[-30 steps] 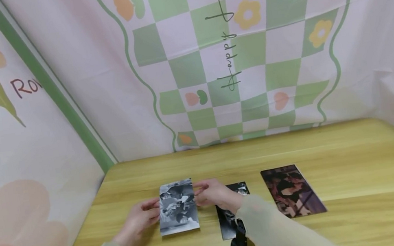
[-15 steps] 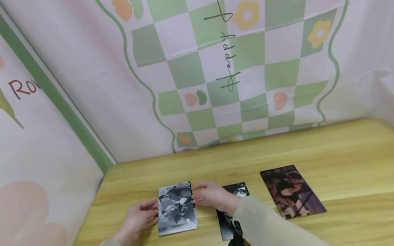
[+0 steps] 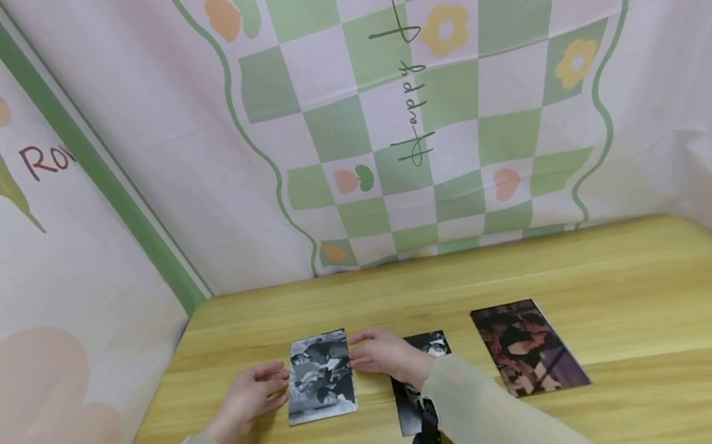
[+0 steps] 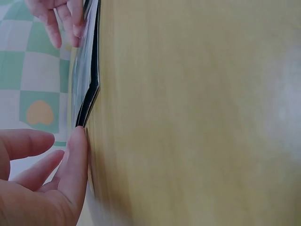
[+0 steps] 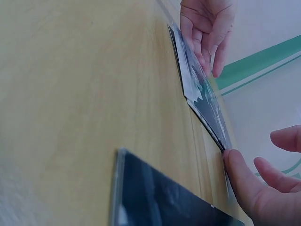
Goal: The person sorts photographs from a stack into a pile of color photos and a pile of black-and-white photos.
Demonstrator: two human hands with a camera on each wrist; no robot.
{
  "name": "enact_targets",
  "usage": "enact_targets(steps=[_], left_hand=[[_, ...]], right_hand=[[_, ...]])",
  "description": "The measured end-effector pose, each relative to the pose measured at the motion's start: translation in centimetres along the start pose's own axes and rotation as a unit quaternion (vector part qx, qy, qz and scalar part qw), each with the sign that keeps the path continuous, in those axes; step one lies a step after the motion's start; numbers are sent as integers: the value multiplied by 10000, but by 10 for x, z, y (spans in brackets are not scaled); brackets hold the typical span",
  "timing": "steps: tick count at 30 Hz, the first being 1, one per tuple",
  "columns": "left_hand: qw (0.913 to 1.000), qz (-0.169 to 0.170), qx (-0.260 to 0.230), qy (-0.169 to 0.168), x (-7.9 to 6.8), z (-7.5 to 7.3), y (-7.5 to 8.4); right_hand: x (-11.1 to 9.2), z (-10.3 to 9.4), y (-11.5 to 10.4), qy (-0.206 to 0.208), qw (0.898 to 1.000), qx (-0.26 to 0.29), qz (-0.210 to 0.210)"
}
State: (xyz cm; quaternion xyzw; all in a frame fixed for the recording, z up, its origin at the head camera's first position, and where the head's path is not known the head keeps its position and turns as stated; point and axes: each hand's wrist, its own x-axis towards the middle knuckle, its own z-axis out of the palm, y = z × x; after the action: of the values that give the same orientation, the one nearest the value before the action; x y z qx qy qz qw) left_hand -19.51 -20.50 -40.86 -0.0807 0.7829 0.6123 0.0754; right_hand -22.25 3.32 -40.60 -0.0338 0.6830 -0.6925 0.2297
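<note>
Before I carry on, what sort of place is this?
Probably a small curtained-off work corner: a wood-grain table, patterned cloth hanging behind and beside it, and printed pictures laid out on top.

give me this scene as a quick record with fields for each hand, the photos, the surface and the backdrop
left hand: touching the left side of the grey photo stack
right hand: touching the stack's right side
middle: dark photo, partly hidden by the right sleeve
far right: reddish photo, apart from the others
surface: wooden table
backdrop: checked cloth behind the table
</note>
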Motion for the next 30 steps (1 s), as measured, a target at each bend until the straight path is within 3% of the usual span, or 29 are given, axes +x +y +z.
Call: enact_targets(steps=[8, 16, 30], left_hand=[[9998, -1, 105, 179, -3, -1, 4], [9995, 253, 94, 182, -7, 5, 14], [9988, 401, -198, -216, -22, 32, 38]], right_hand=[[-2, -4, -3, 129, 9998, -82, -97], [-10, -12, -13, -2, 9997, -144, -192], [-26, -40, -26, 12, 9990, 15, -441]])
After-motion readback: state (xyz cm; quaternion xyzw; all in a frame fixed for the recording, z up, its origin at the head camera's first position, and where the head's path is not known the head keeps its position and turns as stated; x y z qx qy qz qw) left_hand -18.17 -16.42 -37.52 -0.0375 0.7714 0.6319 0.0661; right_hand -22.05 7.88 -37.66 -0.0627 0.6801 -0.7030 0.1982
